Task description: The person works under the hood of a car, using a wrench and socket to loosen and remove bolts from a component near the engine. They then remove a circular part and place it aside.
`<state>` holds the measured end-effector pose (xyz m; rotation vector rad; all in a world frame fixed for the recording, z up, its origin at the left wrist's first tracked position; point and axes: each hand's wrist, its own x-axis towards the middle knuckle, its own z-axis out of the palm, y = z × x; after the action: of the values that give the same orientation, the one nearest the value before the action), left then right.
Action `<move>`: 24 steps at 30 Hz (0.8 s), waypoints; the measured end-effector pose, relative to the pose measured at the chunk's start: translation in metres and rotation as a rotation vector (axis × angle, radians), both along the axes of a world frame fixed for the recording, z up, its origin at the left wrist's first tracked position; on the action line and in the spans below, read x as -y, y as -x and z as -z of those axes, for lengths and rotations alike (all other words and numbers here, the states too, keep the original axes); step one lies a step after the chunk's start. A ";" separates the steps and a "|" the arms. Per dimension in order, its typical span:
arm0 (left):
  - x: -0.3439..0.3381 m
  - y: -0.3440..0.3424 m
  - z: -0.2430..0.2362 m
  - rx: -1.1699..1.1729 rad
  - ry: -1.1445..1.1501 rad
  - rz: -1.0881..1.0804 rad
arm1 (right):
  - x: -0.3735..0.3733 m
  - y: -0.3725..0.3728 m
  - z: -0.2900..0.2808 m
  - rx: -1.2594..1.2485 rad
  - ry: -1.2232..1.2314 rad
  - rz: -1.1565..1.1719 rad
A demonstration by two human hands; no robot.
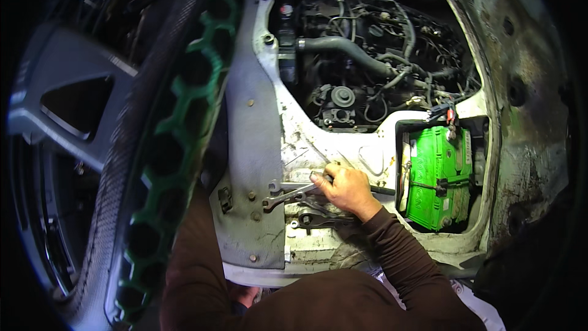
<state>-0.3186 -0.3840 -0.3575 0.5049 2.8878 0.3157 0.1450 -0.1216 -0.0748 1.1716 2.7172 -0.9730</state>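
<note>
My right hand [346, 187] rests on the white inner wing panel [306, 147] of an open engine bay, its fingers closed on the handle end of a steel open-end wrench [288, 191]. A second wrench lies right beside it, and a dark ring wrench [315, 219] lies just below the hand. My brown sleeve runs in from the lower edge. Of my left hand [245, 296], only a small patch of skin shows beneath my chest near the bottom edge, and its fingers are hidden.
A bright green battery [438, 178] sits in a recess right of my hand. The engine [367, 67], with hoses and wiring, fills the top centre. A tyre on a dark alloy wheel [79, 135] and a green honeycomb strip [184, 116] stand at the left. A grimy panel [527, 86] curves along the right.
</note>
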 end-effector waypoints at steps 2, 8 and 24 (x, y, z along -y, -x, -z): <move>-0.010 0.008 0.003 -0.022 -0.008 0.006 | -0.004 -0.002 -0.010 0.004 0.028 0.019; -0.003 -0.004 -0.011 0.035 -0.069 0.185 | 0.000 -0.004 -0.005 0.021 0.015 0.024; -0.056 -0.302 -0.293 0.062 -0.437 0.671 | -0.033 -0.016 -0.006 -0.284 0.088 -0.120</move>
<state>-0.0169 -0.3277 -0.0641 1.4414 2.3891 0.8171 0.1609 -0.0882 -0.0691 0.9062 2.8781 -1.3169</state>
